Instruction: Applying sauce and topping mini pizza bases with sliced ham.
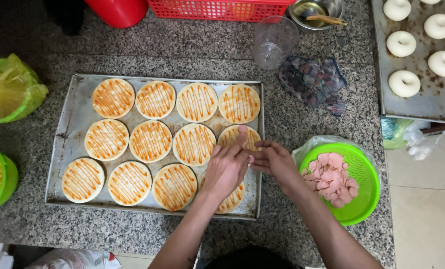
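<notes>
Overhead view of my two hands meeting above the right end of a metal baking tray [75, 117] that lies on a speckled stone desk [302, 124]. My left hand [226, 169] holds one pink sausage slice [242, 130] upright between its fingertips, the grip clamped on the slice over the middle-row round of dough at the tray's right side. My right hand [273, 160] lies just beside the left, fingers curled towards it and touching its fingertips; I cannot tell whether its grip encloses anything. The tray carries twelve flat dough rounds [150, 141] in three rows of four, each striped with orange and white sauce; my left hand partly covers the bottom-right round. To the right of the tray, near my right forearm, a green plastic strainer [364, 199] holds more pink sausage slices. Behind it lie a folded dark patterned cloth [313, 82] and a clear plastic cup [273, 41]. A second tray [421, 107] with white dough rings occupies the upper right corner
</notes>
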